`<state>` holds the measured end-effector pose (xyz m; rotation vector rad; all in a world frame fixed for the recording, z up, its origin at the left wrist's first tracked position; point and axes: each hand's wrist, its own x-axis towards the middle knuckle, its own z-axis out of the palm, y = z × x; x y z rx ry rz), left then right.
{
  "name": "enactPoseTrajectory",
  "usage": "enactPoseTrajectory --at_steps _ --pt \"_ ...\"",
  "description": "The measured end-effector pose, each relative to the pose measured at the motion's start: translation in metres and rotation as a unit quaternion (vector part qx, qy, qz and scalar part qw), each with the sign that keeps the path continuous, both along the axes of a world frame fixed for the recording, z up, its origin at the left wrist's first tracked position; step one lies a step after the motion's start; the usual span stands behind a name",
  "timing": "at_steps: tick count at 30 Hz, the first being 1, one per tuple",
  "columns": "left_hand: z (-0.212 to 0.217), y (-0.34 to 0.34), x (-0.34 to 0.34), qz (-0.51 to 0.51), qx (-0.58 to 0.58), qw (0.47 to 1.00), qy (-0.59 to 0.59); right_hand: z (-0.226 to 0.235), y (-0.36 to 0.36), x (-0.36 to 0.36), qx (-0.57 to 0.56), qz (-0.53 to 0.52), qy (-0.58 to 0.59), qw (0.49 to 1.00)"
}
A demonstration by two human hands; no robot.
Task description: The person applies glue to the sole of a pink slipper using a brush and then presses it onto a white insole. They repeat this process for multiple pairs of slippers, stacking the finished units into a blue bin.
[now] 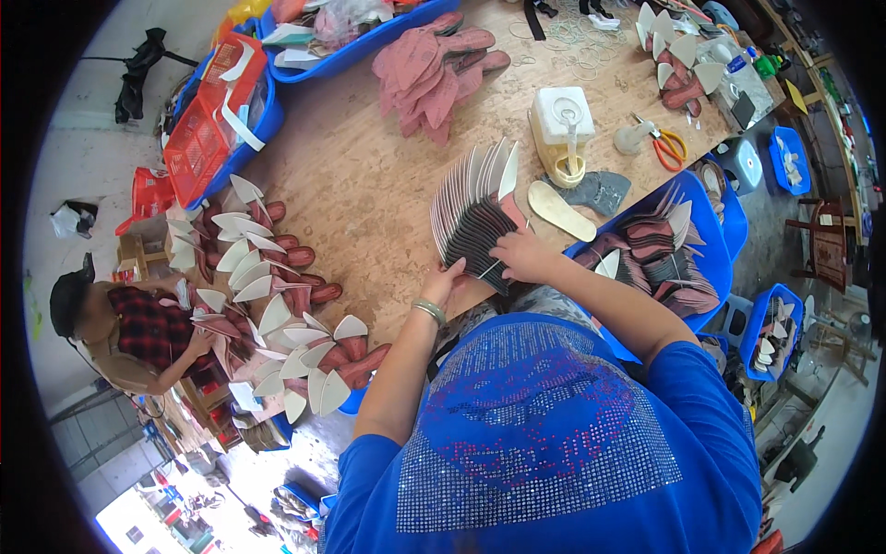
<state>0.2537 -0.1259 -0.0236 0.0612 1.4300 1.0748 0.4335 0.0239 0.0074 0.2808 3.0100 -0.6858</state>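
A fanned stack of shoe insoles (472,226) lies at the table's front edge, with pale tips spread toward the far side and dark grey middles overlapping. My left hand (445,282), a bangle on its wrist, grips the near left side of the stack. From the right, my right hand (524,256) has its fingers bent against the dark ends. A single cream insole (561,210) lies just beyond that hand, partly over a dark grey sole-shaped piece (598,192). Behind them stands a white glue container (559,120) with a brush in it.
Reddish insoles (429,78) are piled at the table's far side. Pale-tipped bundles (305,277) line the left, where a co-worker (138,323) handles similar pieces. A blue bin (715,268) of insoles stands on my right. Orange-handled pliers (668,148) lie beyond it.
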Motion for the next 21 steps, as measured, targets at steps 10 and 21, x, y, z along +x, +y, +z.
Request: enactPoseTrajectory --at_steps 10,21 --pt "-0.013 0.024 0.026 0.09 -0.048 0.993 -0.066 -0.041 0.016 0.106 -0.049 -0.099 0.006 0.994" --pt "-0.041 0.021 0.011 0.018 -0.006 0.96 0.281 -0.045 -0.009 0.083 -0.063 -0.136 0.135 0.979"
